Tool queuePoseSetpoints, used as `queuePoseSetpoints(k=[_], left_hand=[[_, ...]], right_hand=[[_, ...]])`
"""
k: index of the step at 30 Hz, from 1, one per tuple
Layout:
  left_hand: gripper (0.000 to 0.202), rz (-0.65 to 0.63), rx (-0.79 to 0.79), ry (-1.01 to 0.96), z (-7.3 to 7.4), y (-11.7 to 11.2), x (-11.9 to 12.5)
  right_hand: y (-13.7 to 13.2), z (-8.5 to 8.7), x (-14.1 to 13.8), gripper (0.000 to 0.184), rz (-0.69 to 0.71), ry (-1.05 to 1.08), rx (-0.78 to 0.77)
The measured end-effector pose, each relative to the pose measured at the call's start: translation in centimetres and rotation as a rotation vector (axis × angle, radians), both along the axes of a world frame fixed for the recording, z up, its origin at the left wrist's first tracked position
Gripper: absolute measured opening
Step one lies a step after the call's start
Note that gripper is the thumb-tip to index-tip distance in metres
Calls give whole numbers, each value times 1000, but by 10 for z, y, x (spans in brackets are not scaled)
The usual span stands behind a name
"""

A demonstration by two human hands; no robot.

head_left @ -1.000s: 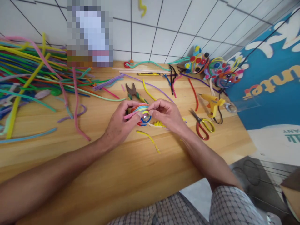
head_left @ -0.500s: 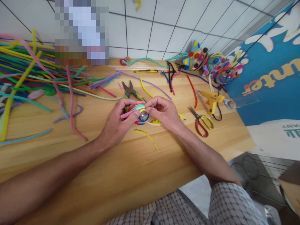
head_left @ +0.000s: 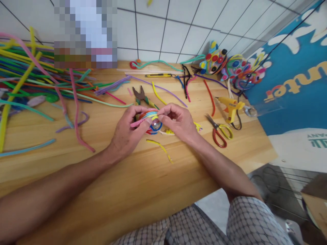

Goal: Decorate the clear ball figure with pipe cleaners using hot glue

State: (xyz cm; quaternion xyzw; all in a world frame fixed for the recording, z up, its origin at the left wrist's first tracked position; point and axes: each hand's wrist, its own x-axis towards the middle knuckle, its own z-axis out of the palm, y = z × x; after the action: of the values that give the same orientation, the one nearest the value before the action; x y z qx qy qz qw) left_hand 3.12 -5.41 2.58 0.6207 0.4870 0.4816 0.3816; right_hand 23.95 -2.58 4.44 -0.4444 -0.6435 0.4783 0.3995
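A clear ball wrapped with pipe cleaners (head_left: 152, 116) in pink, orange, light blue, yellow and blue sits between my hands above the table. My left hand (head_left: 131, 127) is closed around its left side, thumb pressed on the front near a pink pipe cleaner end (head_left: 136, 124). With thumb and fingers pinched, my right hand (head_left: 176, 120) grips the ball's upper right edge at the yellow and blue strands. Part of the clear surface shows low on the ball; its back is hidden. Just below lies a short yellow pipe cleaner piece (head_left: 160, 146).
Pliers (head_left: 141, 96) lie behind the ball, a yellow utility knife (head_left: 158, 75) farther back. Scissors (head_left: 218, 131) and a yellow glue gun (head_left: 231, 108) are at right. Finished decorated balls (head_left: 213, 61) stand at the back right. Many loose pipe cleaners (head_left: 33, 75) heap at left.
Both hands keep their grip on the wrapped ball with hardly any movement. The whole view has shifted slightly.
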Motion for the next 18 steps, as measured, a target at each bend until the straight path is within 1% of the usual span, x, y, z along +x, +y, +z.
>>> queuePoseSetpoints(k=[4, 7, 9, 11, 13, 15, 18], left_hand=[[26, -2, 6, 21, -3, 0, -1], [25, -20, 27, 39, -5, 1, -1], [26, -32, 37, 39, -5, 2, -2], [28, -48, 46, 51, -6, 3, -5], [33, -77, 70, 85, -7, 4, -7], [41, -112, 109, 129, -10, 4, -10], [54, -133, 165, 175, -17, 5, -13]], right_hand=[[-4, 5, -1, 11, -31, -70, 138], [-6, 5, -3, 8, -50, -114, 254], [-7, 3, -5, 9, -77, -142, 287], [-8, 4, -6, 11, -102, -153, 265], [-7, 8, -5, 14, -118, -133, 213], [-6, 15, 0, 17, -133, -94, 176], [-3, 31, 18, 21, -159, -82, 183]])
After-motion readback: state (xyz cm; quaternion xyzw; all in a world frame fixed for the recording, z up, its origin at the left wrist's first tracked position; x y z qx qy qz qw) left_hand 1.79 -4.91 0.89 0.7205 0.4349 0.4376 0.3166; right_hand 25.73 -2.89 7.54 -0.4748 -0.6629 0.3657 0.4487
